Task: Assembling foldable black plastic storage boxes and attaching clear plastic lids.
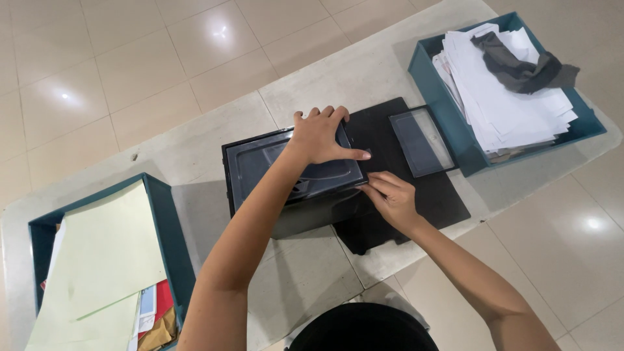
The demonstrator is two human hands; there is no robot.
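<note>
The left hand (pixel 320 135) lies palm down on the far right part of a black box (pixel 292 182) with a clear, glossy lid, its fingers curled over the lid's far edge and its thumb stretched flat toward the right corner; it presses on the lid rather than closing around it. The left forearm runs straight up from the lower middle of the view, crossing over the box's near side. The right hand (pixel 392 198) sits just beside the box's right near corner, palm down, its fingers extended leftward so the tips meet the lid's edge close under the left thumb; whether it pinches the edge or only touches it cannot be told. The right forearm comes in from the lower right corner. The two hands are close together, almost touching at that corner. The box stands in the middle of a pale stone table (pixel 364 71), partly on a flat black mat (pixel 448 195). On the mat, beyond the right hand, lies a clear rectangular panel with a dark frame (pixel 422 142). To the far right stands a teal tray (pixel 595 123) stacked with white paper sheets (pixel 513 97) and a grey cloth (pixel 520 65) on top. At the near left stands another teal tray (pixel 170 234) holding pale green sheets (pixel 107 253).
</note>
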